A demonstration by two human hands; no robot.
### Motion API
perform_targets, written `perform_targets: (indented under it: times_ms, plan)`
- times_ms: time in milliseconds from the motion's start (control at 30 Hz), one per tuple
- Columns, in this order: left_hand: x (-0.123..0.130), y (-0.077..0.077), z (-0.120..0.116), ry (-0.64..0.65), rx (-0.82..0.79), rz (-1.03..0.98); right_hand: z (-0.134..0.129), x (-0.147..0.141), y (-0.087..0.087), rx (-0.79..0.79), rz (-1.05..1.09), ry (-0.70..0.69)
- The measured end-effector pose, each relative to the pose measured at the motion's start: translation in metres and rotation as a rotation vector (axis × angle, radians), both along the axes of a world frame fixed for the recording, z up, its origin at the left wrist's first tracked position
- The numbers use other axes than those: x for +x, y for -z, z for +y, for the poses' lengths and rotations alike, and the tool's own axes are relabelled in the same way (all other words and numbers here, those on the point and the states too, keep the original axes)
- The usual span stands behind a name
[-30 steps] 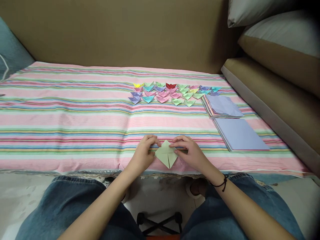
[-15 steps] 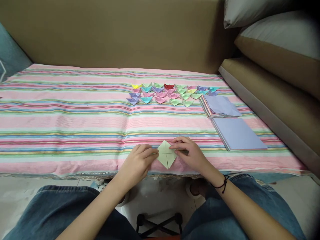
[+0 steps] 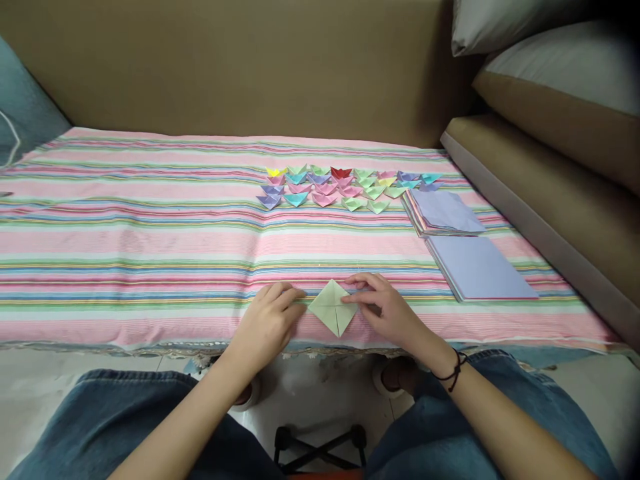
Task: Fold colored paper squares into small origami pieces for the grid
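Observation:
A light green paper (image 3: 327, 313) folded into a small diamond lies flat near the front edge of the striped cloth, its near point toward me. Creases cross at its middle, and a slit runs down to the near point. My right hand (image 3: 387, 307) holds the paper at its right corner, with the index fingertip on top. Just off the left corner is my left hand (image 3: 273, 313), its fingers loosely bent and holding nothing. Both hands rest low over the cloth.
Several rows of small coloured folded paper boats (image 3: 325, 189) stand farther back on the striped cloth (image 3: 150, 240). To the right lie two stacks of paper, a rumpled-topped one (image 3: 447, 210) and a flat one (image 3: 483, 267). Cushions (image 3: 550, 167) line the right side.
My left hand has moved slightly left, off the paper's left corner. The paper now lies flatter and wider, its left corner uncovered. My right hand stays at the right corner.

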State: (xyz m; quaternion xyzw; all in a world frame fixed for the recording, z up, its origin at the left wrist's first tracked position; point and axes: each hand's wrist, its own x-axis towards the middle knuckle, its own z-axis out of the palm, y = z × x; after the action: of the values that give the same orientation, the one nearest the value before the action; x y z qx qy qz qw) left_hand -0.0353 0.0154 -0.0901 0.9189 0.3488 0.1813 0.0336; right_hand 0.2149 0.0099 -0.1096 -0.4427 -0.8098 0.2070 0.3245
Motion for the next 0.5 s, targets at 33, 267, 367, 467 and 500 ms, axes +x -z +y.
perform_targets:
  times_ms: [33,267,367,467,500]
  plan:
    - [0.0,0.0,0.0,-0.022,0.014,-0.027,-0.001,-0.001,-0.001,0.025,-0.016,-0.006]
    - [0.01,0.0,-0.004,0.051,0.005,-0.083,-0.005,-0.008,-0.004,0.152,-0.142,-0.079]
    - [0.012,0.003,-0.004,0.091,-0.026,-0.029,-0.005,-0.01,-0.002,0.166,-0.168,-0.09]
    - [0.011,0.008,-0.003,0.058,-0.029,-0.021,-0.006,-0.011,-0.001,0.146,-0.166,-0.119]
    - [0.01,0.01,-0.002,0.047,-0.027,-0.022,-0.006,-0.012,-0.001,0.135,-0.164,-0.13]
